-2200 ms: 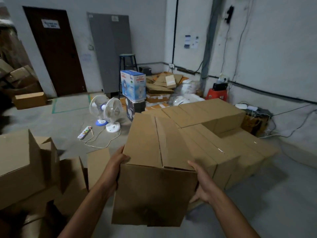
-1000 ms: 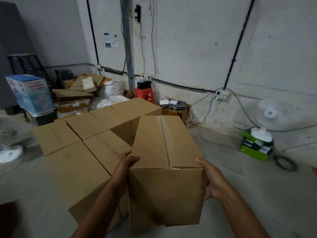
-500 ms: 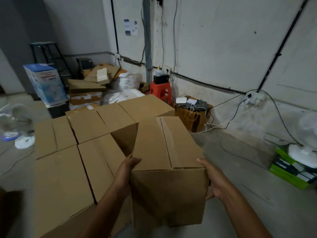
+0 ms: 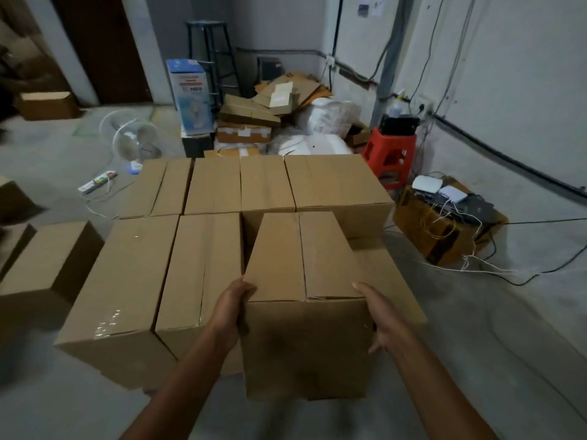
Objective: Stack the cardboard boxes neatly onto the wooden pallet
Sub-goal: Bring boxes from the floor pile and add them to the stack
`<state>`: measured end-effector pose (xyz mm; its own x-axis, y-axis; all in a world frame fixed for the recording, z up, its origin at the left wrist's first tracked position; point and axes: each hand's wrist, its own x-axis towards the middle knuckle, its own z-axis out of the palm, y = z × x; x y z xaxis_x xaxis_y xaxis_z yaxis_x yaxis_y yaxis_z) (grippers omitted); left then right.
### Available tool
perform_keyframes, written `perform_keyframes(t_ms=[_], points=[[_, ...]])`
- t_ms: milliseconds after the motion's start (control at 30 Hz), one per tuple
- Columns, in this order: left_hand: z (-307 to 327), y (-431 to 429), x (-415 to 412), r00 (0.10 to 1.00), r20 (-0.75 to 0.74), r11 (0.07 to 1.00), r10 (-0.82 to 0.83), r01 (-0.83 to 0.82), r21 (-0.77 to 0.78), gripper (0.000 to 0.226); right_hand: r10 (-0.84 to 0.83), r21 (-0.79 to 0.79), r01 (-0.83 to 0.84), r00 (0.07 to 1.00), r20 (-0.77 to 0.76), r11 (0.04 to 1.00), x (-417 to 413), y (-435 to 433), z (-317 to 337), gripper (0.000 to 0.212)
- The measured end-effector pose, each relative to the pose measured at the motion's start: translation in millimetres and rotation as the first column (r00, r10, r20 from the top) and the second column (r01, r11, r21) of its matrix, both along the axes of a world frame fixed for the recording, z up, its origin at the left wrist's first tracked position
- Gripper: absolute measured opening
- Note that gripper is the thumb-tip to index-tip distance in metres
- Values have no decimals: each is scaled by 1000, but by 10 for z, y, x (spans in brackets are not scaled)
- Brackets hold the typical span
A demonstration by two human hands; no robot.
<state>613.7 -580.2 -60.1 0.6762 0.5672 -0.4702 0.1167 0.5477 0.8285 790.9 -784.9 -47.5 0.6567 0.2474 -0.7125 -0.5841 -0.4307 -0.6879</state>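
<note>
Left hand, right hand clasp box; long axis pointing away.

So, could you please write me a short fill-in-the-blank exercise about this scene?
Hands gripping the box, left hand plus right hand, number ____.
The plastic stool is coloured ____.
The fan carton has a ____ top.
Missing: two; red; blue.
</note>
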Motion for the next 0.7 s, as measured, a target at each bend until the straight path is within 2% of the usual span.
perform_keyframes(t_ms=[100,200,300,467,600,700], points=[[-89,-8,158,995,-60,997,82,-81,19,23,51,7,-51,998,-39,999,223,105,-191,72],[-271,104,299,979,-116,986,168,-168,11,27,93,18,-92,993,-77,996,400,260,-379,69],[-483,256,435,954,-162,966,252,-257,-9,33,121,10,-121,988,-96,993,559,456,-593,75],[-786,506,664,936,-160,946,313,-322,-29,33,131,32,-128,986,-104,991,777,745,-891,56],[-1021,566,836,931,-218,955,293,-296,18,36,130,46,-126,988,-80,991,899,866,-1204,64],[-1303,536,921,885,-317,922,340,-380,-72,36,112,51,-109,991,-76,993,960,918,-1420,64]])
